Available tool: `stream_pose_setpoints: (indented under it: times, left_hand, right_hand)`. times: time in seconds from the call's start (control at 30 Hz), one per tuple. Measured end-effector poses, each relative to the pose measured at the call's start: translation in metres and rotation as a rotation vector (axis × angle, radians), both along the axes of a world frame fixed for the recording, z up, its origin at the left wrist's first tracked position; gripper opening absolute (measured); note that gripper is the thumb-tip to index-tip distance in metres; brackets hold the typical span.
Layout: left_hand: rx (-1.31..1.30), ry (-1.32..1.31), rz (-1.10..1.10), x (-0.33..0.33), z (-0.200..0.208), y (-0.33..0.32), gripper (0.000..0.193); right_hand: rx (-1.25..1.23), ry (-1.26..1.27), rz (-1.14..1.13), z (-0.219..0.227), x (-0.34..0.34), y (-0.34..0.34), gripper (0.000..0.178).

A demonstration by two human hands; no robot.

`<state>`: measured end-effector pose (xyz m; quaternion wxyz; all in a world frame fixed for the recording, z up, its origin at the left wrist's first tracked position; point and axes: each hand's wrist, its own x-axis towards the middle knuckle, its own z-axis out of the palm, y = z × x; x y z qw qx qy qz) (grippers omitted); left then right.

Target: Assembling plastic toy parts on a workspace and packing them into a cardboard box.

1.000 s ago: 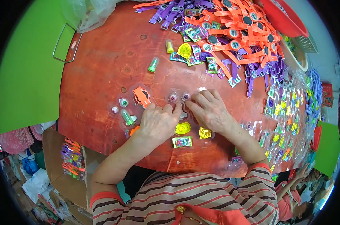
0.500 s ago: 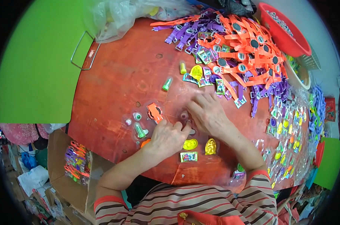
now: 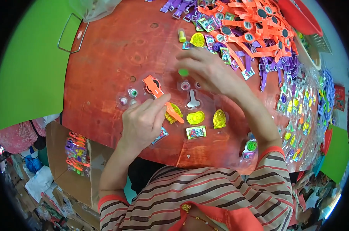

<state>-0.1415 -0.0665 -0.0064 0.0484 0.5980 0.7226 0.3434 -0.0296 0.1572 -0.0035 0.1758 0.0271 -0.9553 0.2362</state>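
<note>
Right hand [image 3: 207, 71] moved up, gripping green piece [image 3: 183, 72], left hand [image 3: 140, 121] touching orange watch [image 3: 154, 86], grip unclear, printed packet [image 3: 196, 132] illegible

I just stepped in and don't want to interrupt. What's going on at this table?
A person in a striped shirt works bare-handed at a reddish table. The left hand has its fingers on an orange toy watch. The right hand is farther up the table, with something green at its fingers; whether it is gripped is hard to tell. Nearer the person lie a yellow oval piece and a small packet. Orange and purple watches are heaped toward the far right.
</note>
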Motion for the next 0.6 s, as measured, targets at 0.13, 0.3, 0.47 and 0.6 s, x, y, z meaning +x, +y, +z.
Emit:
stream_pose_setpoints:
  times: [0.13, 0.3, 0.47, 0.6]
  left_hand:
    - [-0.056, -0.053, -0.013, 0.008, -0.006, -0.008, 0.025]
    - [-0.081, 0.002, -0.094, 0.021, -0.006, 0.000, 0.025]
    - [-0.101, 0.050, -0.120, 0.027, -0.008, 0.004, 0.027]
    - [-0.172, 0.100, -0.122, 0.029, -0.006, 0.013, 0.025]
  right_hand:
    - [-0.082, -0.175, 0.091, -0.006, 0.047, -0.028, 0.041]
    - [0.098, -0.159, 0.045, -0.010, 0.066, -0.039, 0.043]
    - [-0.028, -0.100, -0.095, -0.026, 0.077, -0.044, 0.038]
    - [0.279, -0.089, -0.046, -0.027, 0.076, -0.049, 0.041]
